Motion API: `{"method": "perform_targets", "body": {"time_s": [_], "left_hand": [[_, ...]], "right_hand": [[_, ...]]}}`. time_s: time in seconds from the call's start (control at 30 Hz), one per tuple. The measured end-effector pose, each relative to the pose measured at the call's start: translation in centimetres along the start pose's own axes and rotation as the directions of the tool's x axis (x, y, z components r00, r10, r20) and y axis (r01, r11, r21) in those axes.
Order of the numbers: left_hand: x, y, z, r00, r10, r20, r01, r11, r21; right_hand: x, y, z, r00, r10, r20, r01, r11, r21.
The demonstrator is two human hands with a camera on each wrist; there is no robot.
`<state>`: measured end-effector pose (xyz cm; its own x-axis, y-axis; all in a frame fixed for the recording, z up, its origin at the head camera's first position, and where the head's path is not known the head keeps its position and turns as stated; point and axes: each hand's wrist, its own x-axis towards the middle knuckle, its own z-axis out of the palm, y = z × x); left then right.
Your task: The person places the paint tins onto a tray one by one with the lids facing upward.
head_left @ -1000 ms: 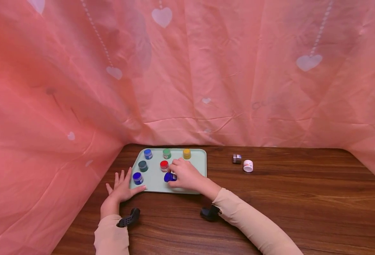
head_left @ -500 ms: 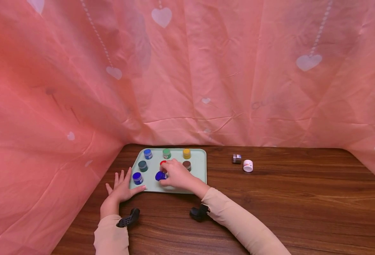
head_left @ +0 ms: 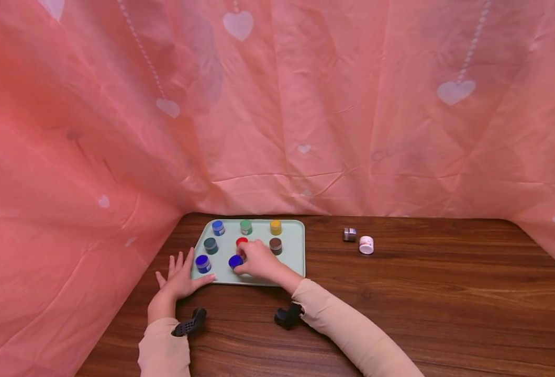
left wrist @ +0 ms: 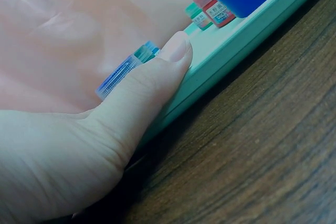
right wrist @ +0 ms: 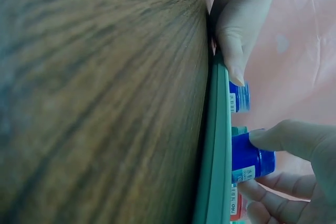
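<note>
My right hand (head_left: pixel 263 260) pinches a dark blue paint jar (head_left: pixel 234 262) between thumb and fingers, at the front middle of the pale green tray (head_left: pixel 297 264). In the right wrist view that blue jar stands at the tray floor, touching it or nearly so. Fingers spread, my left hand (head_left: pixel 178 281) lies at the tray's front left corner, its thumb on the rim. Close by it is another blue jar (head_left: pixel 203 264). A red jar (head_left: pixel 242 241), partly hidden by my right fingers, sits behind the held one. Dark green (head_left: pixel 211 245) and brown (head_left: pixel 275 246) jars flank the red.
Along the tray's back stand a lighter blue jar (head_left: pixel 218 228), a green jar (head_left: pixel 246 226) and a yellow jar (head_left: pixel 275 226). Right of the tray, a dark jar (head_left: pixel 350 234) and a white jar (head_left: pixel 366 245) are on the wooden table (head_left: pixel 428 293). Pink curtains (head_left: pixel 277 131) hang behind and beside.
My right hand has carried the blue jar leftward over the tray, and the jar has gone from tilted to nearly upright. The brown jar has come into sight. My left hand stays put.
</note>
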<state>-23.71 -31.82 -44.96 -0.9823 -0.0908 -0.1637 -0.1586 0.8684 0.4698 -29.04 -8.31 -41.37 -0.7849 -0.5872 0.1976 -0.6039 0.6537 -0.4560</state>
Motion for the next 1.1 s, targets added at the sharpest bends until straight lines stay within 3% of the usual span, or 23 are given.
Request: {"method": "perform_targets", "body": {"time_s": [0.83, 1.1], "left_hand": [[0.1, -0.4, 0.2, 1.000, 0.006, 0.003, -0.006, 1.000, -0.011], [0.1, -0.4, 0.2, 1.000, 0.009, -0.002, -0.009, 1.000, -0.012]], "right_hand": [[0.0, 0.3, 0.0, 0.994, 0.075, 0.074, -0.078, 0.996, 0.041], [-0.7, -0.1, -0.7, 0.996, 0.075, 0.043, -0.077, 0.997, 0.030]]}}
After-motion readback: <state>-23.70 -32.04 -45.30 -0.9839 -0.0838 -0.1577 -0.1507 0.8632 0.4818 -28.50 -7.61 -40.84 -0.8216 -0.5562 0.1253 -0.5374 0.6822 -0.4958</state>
